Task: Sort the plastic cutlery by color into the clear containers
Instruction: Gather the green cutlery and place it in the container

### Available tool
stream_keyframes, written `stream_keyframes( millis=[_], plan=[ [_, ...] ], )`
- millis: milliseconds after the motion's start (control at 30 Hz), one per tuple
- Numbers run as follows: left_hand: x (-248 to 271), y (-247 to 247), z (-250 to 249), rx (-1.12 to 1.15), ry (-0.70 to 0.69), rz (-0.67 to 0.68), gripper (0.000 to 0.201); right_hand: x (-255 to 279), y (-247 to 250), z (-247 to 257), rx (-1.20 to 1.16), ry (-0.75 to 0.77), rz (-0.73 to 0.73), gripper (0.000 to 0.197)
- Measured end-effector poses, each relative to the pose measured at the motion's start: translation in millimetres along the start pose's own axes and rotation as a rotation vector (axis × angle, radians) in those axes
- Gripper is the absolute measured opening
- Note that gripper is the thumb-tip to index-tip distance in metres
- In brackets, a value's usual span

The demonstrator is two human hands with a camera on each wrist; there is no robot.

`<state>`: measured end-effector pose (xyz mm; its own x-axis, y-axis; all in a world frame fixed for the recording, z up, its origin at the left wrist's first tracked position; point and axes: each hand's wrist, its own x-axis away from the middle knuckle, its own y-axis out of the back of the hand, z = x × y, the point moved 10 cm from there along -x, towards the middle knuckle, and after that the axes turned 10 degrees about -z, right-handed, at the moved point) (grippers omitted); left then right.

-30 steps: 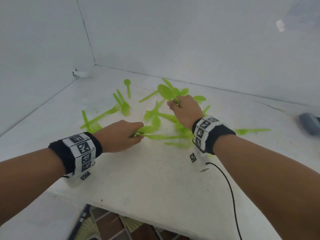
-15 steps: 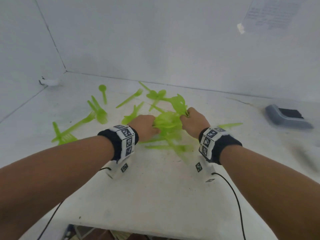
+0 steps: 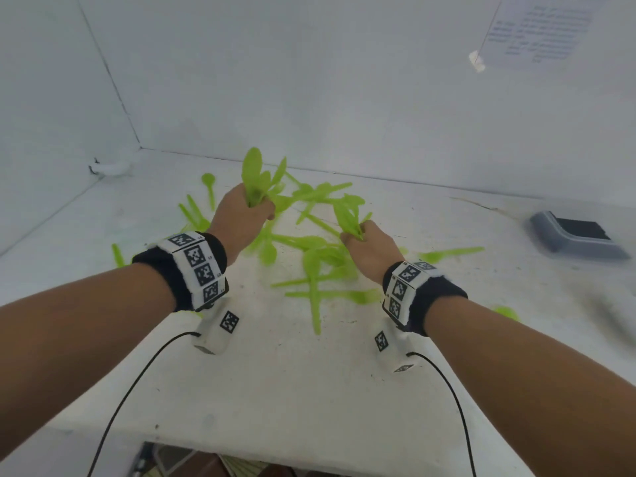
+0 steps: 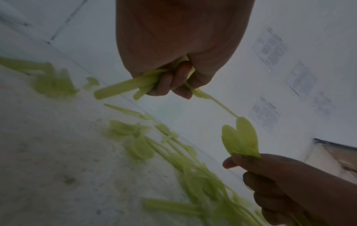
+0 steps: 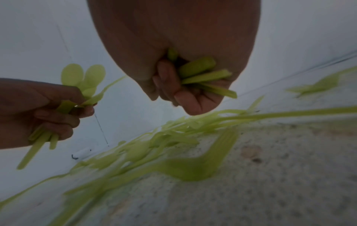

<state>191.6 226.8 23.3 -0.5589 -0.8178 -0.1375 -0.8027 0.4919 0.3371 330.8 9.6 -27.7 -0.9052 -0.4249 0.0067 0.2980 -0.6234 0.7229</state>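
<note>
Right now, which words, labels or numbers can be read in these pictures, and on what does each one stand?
No text can be read.
Paper sheet on the wall: printed lines, too blurred to read.
More sheets in the left wrist view: also too blurred.
Wristbands on both arms: black and white square markers, no letters or numbers.
Green cutlery and grey box: no label shows.

Two hands [image 3: 241,215], many green cutlery pieces [image 3: 311,256]
</note>
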Motion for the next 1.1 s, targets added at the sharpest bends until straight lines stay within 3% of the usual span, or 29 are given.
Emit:
stream_keyframes(
  millis=[133, 233, 367, 500, 600, 700, 800, 933, 1000, 1100],
  plan=[
    [-2, 36, 11, -0.014, 0.005, -0.099, 0.007, 6, -19, 11, 0.047, 0.064, 0.052, 0.031],
    [-1, 53, 19, -0.017, -0.003, -0.098, 0.001, 11, -34, 16, 0.121, 0.082, 0.086, 0.029],
    [3, 68, 23, -0.044, -0.049, -0.116, 0.016, 14, -47, 18, 0.195, 0.077, 0.103, 0.03],
    [6, 73, 26, -0.069, -0.05, -0.128, 0.013, 17, -51, 17, 0.195, 0.07, 0.106, 0.034],
    [10, 72, 20, -0.074, -0.079, -0.129, 0.007, 15, -35, 21, 0.051, 0.049, 0.026, 0.046],
    [13, 63, 8, -0.11, -0.151, -0.078, 0.006, 12, -5, 27, -0.048, 0.067, -0.134, 0.039],
    [21, 39, -14, -0.166, -0.252, 0.032, 0.008, 11, 12, 30, -0.205, 0.086, -0.199, 0.041],
    [37, -6, -32, -0.206, -0.309, 0.195, 0.009, 21, 1, 36, -0.43, 0.063, -0.036, 0.052],
    [41, -21, -34, -0.14, -0.267, 0.213, 0.014, 31, -10, 41, -0.493, 0.086, 0.078, 0.042],
    [48, -35, -36, -0.008, -0.177, 0.223, 0.028, 39, -13, 42, -0.54, 0.099, 0.123, 0.017]
  ],
)
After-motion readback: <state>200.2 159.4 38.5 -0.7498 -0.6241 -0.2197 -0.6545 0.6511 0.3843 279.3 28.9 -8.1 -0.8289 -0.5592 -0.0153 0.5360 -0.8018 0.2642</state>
